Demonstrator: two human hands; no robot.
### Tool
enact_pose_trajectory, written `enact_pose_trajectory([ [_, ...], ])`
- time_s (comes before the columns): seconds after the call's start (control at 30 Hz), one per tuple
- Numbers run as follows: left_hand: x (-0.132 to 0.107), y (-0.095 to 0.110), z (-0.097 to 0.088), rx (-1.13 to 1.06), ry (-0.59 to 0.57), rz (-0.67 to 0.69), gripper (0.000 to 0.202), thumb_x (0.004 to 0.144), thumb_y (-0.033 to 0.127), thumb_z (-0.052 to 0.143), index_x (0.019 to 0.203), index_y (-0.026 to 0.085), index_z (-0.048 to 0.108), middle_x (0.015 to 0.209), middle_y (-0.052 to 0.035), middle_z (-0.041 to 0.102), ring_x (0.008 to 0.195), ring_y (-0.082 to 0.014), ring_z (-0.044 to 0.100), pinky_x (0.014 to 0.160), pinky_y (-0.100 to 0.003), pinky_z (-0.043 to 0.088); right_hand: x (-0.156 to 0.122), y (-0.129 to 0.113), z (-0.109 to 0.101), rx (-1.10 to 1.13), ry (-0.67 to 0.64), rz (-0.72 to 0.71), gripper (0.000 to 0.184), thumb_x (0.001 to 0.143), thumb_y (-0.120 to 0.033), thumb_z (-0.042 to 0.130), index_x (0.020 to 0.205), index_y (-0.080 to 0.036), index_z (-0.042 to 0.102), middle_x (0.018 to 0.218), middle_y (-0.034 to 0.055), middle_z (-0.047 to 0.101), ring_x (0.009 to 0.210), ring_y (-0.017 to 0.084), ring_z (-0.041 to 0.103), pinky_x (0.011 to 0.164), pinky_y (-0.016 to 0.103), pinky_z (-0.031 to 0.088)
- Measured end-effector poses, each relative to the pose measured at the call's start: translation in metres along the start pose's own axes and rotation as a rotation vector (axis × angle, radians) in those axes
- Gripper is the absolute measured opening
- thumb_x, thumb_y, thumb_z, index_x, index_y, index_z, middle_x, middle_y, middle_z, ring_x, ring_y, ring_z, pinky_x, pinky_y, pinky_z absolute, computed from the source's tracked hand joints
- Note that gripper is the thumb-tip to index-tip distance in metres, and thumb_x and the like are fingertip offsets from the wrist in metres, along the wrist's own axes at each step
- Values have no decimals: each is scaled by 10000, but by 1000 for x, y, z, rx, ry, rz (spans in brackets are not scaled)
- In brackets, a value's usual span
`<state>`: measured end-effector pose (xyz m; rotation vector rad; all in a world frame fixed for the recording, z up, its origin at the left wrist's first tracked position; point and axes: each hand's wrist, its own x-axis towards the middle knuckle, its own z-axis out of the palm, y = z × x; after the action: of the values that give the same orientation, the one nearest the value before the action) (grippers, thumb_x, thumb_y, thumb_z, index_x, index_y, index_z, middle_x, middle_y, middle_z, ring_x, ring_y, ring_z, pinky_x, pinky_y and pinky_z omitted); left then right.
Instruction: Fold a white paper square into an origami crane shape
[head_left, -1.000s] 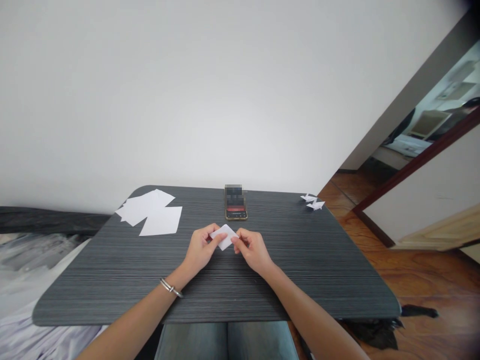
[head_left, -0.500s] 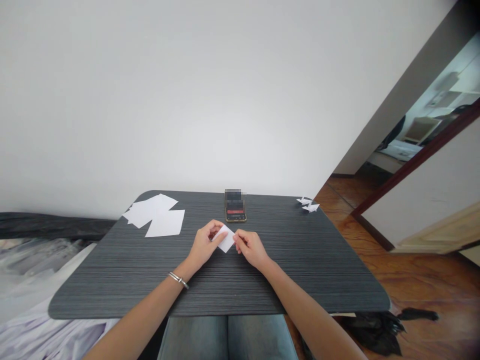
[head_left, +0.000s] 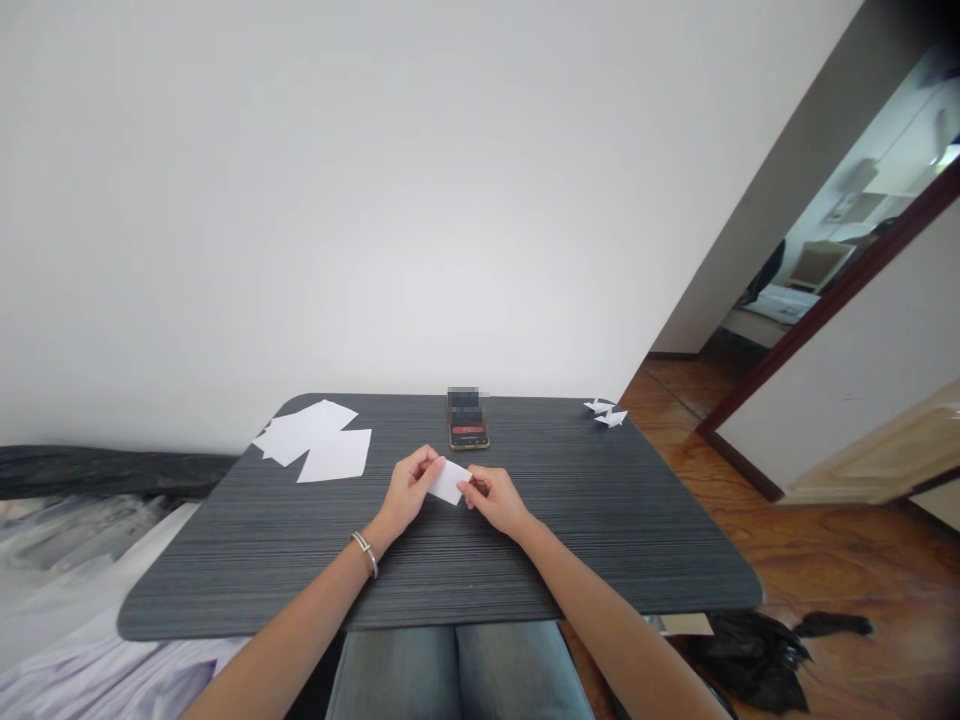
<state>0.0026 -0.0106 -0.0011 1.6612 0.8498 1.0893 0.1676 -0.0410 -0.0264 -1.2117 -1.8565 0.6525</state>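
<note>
Paper (head_left: 448,482) sat just below the phone (head_left: 469,425), its long axis running crosswise and slightly tilted; our left hand (head_left: 409,490) and right hand (head_left: 491,502) each pinched one end, equally near.

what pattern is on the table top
The tabletop is dark grey with fine lengthwise streaks, clearest in the head view.

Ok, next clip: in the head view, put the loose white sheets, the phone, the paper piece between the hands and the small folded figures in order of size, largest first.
1. The loose white paper sheets.
2. The phone and the held paper piece look alike; the piece is nearer the camera, so I can't rank them.
3. The folded paper figures.
</note>
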Motion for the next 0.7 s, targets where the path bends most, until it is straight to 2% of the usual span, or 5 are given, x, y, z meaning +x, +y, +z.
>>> enact_pose_trajectory([
  [0.13,-1,-1,0,16,-15,2,201,779,340,523,829,147,503,589,30,526,520,-93,471,510,-194,355,-1,1,-1,-7,39,-5,261,861,-304,415,631,-191,463,510,-22,554,461,111,528,502,206,377],
  [0.23,-1,-3,0,65,-40,19,310,772,316,539,1030,148,496,650,2,594,580,-120,532,560,-213,393,-3,0,-2,-49,40,-21,260,878,-289,376,649,-196,457,521,-20,559,483,117,544,531,209,383],
  [0.33,-1,-4,0,128,-37,40,253,772,312,539,961,144,538,699,-22,618,621,-132,550,577,-217,398,-4,-4,-4,-75,46,-27,253,874,-277,379,643,-201,447,518,-20,556,493,123,544,537,211,376],
  [0.53,-2,-3,-1,199,11,53,191,781,323,522,784,136,560,587,9,571,541,-104,492,512,-191,349,-5,-7,-5,-134,62,-32,254,868,-240,391,617,-205,404,516,-28,549,498,121,537,533,205,361],
  [0.7,-3,-1,-1,239,32,56,216,805,332,483,769,133,560,566,16,559,507,-94,461,489,-187,327,-4,-5,-4,-105,60,-19,224,866,-243,399,648,-203,430,521,-33,565,493,116,547,541,204,382],
])
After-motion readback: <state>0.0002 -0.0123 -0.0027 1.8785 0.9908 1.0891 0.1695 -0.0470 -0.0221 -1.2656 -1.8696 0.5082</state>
